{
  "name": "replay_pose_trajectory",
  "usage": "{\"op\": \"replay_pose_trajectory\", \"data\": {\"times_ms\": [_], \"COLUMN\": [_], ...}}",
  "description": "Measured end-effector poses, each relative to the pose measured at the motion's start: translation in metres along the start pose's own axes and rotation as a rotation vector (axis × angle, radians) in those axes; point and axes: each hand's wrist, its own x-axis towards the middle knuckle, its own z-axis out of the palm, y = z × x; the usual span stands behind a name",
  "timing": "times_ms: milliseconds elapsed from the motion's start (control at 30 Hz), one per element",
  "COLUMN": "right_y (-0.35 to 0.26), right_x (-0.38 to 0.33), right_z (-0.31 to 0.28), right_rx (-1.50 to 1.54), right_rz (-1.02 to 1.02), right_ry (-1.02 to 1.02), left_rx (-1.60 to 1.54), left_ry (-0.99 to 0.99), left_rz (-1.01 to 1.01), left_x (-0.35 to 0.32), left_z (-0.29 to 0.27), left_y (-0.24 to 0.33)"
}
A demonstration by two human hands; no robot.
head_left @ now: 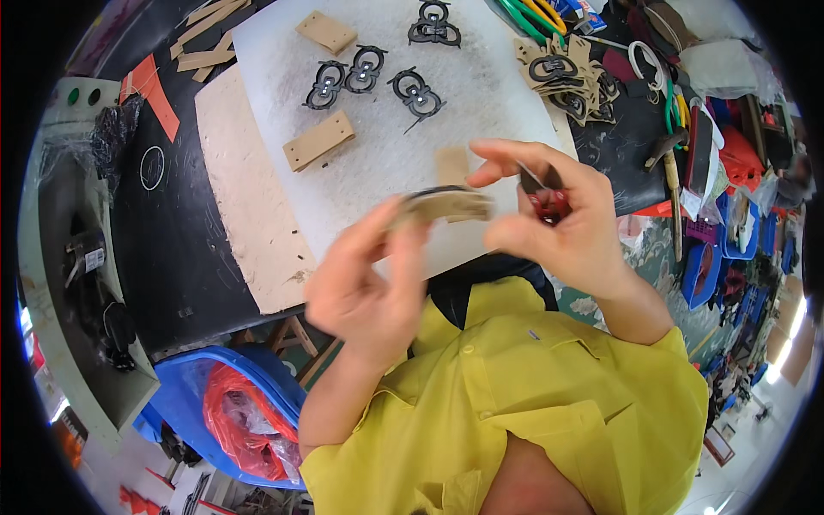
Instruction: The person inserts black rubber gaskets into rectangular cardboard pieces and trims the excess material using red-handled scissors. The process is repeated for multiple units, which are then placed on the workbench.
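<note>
Holds a curved, tan, leather-like strip [451, 205] with a black edge, motion-blurred, in a pinching left hand [367, 279], between both hands; cradles a small red-handled metal cutting tool [549, 206] in a part-open right hand [592, 221], with fingertips [483, 177] parted beside the strip. Could nick strip or fingers through a slip of the loosely tucked tool.

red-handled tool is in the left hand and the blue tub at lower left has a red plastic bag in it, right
Not quite: the head view shows the red-handled tool in the right hand. The blue tub at lower left does have a red plastic bag in it.
</note>
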Motion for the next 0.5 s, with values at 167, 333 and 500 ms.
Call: {"op": "replay_pose_trajectory", "data": {"times_ms": [167,333,500], "right_y": [0.023,0.032,0.022], "right_x": [0.035,0.06,0.042], "right_z": [-0.042,-0.064,-0.026], "right_rx": [-0.346,-0.772,-0.174], "right_rz": [-0.035,-0.447,-0.165], "right_ry": [0.346,0.467,0.263], "left_rx": [0.496,0.836,0.146], "left_ry": [-0.154,-0.205,-0.141], "left_rz": [0.474,0.684,0.034], "left_x": [0.07,0.101,0.075], "left_z": [0.021,0.029,0.03], "left_y": [-0.02,-0.018,-0.011]}}
